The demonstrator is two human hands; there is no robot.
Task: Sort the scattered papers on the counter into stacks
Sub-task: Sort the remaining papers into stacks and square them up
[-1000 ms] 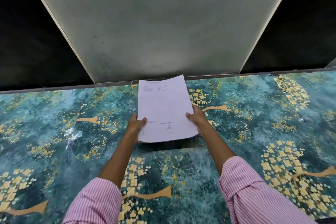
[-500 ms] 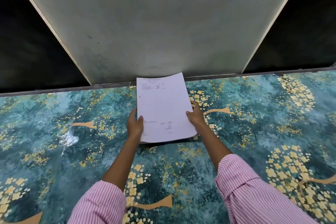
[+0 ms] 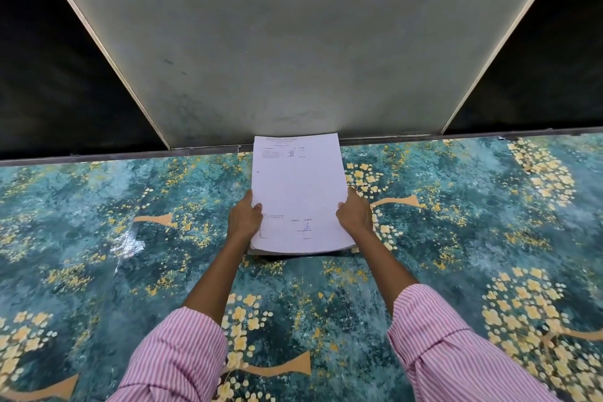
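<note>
A person's left hand (image 3: 244, 219) and right hand (image 3: 355, 213) grip the sides of a stack of papers (image 3: 298, 192) at the frame's middle, on a teal flowered counter (image 3: 456, 238). A grey panel (image 3: 293, 42) fills the top.

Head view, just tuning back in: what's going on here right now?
A person in pink striped sleeves grips a thin stack of papers by its side edges, left hand on the left edge and right hand on the right. The printed top sheet faces up. The stack sits low over the teal floral surface, close to the base of a grey panel. A shadow under its near edge suggests it is not lying flat yet.
</note>
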